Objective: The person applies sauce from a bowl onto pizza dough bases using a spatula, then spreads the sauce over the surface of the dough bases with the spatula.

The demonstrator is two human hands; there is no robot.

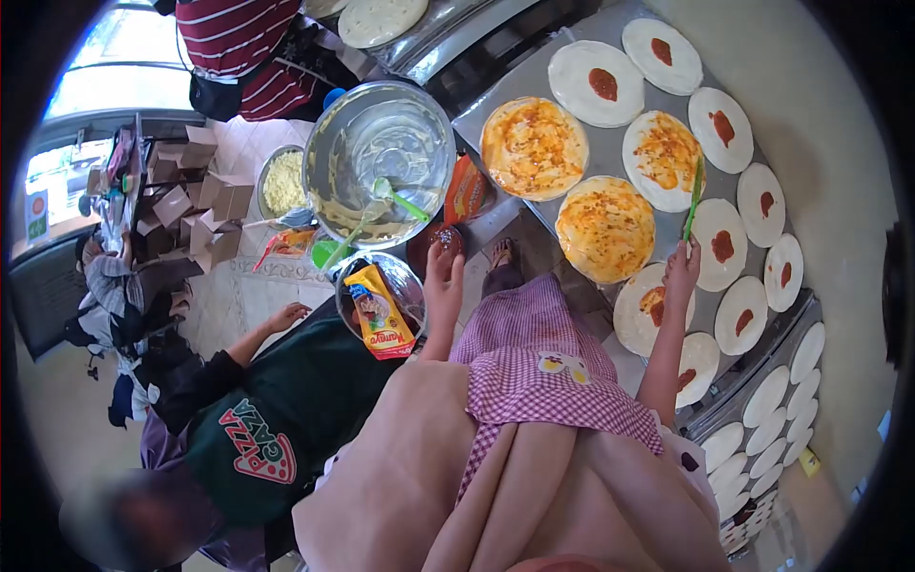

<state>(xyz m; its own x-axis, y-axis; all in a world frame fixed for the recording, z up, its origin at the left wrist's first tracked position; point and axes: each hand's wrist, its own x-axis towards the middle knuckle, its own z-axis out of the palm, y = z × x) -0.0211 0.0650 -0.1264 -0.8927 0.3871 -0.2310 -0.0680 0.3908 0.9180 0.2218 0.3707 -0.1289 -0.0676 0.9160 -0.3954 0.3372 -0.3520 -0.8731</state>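
Observation:
My right hand [681, 270] is closed round the lower end of a long green spatula [693, 202]. The spatula's upper end reaches the right edge of a dough round [658, 157] streaked with red sauce. My left hand [442, 296] has its fingers stretched out beside a dark container of red sauce [446, 238]; whether it touches the container I cannot tell. Two rounds, one upper [535, 148] and one lower [606, 229], are spread all over with orange-red sauce. Several other rounds carry a red blob at the middle, such as this one [602, 84].
The rounds lie on a metal table [596, 157]. Left of it stand a big metal bowl [329, 129] with pale smears and green-ended utensils, a smaller bowl [419, 286] with a yellow packet [379, 310], and a bowl of pale shreds [283, 183]. A co-worker in a green apron [315, 391] is close by.

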